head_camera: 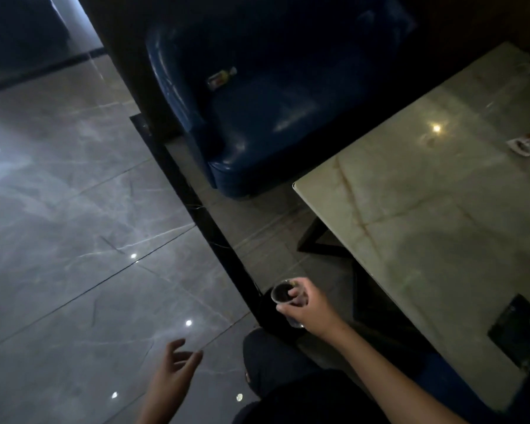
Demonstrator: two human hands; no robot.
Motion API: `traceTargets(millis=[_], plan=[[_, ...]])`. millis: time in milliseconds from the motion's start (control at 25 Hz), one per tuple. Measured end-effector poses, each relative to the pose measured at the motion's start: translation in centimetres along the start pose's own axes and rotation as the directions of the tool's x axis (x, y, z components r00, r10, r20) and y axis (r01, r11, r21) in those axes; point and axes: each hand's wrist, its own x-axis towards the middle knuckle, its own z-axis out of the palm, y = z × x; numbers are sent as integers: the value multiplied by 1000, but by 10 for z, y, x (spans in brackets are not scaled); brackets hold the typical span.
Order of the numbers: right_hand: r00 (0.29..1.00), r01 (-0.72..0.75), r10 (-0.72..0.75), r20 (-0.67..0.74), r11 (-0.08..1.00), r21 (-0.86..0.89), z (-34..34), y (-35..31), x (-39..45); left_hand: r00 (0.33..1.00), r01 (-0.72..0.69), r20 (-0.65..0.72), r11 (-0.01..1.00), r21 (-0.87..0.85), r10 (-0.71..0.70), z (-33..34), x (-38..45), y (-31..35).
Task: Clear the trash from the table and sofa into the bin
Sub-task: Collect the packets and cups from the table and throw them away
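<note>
Scene dim overall, underexposed toward the top and the right edge. Brightest zone is the glossy floor (74, 209) at left, carrying a broad pale sheen and several small pinpoint reflections of ceiling lamps. One lamp glare spot on the desk (435, 209), with a soft shadow across its lower part. Sofa (257, 117) shows faint highlights only. Image soft and noisy throughout; straight lines bend at the edges.

Glossy grey floor tiles (74, 224) with bright light spots fill the left, a black strip (214, 237) runs diagonally across them, and a dark wall (117, 41) stands far.
</note>
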Motion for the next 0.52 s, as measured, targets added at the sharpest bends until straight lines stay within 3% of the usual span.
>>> traceTargets(millis=[240, 360, 520], plan=[[976, -121, 144, -161, 982, 145, 9, 2, 50, 961, -241, 162, 966, 96, 224, -13, 77, 128], [950, -167, 227, -216, 951, 262, 9, -22, 91, 945, -278, 222, 945, 170, 238, -27, 116, 193], [951, -93, 186, -246, 934, 345, 1, -88, 157, 938, -321, 217, 917, 239, 271, -64, 174, 260]])
